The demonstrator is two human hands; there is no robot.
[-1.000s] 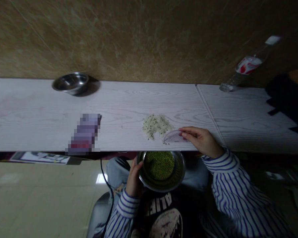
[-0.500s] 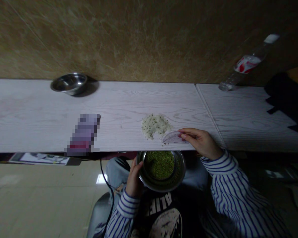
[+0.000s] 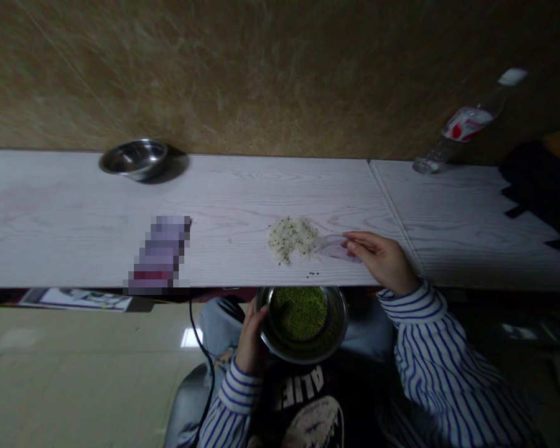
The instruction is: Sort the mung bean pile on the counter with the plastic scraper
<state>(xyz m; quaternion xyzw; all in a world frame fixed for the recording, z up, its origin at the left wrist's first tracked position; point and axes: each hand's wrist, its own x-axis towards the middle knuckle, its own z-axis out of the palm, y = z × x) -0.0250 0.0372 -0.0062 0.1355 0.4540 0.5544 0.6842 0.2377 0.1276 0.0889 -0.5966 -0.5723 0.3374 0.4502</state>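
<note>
My right hand pinches a clear protractor between thumb and fingers, its curved edge at the right side of a heap of white rice mixed with green beans. A few loose beans lie near the table's front edge, just below the protractor. Below that edge, over the lap, my left hand grips the left rim of a steel bowl, thumb on top. Green mung beans cover the bowl's bottom.
Against the wall, a second steel bowl rests on the white table. A pixelated flat object lies left of the rice. A plastic bottle and a dark cloth-like item are at the right. A black cable hangs at the front.
My right hand has moved the protractor slightly up and to the right, away from the loose beans near the edge. My left hand keeps its grip on the bowl.
</note>
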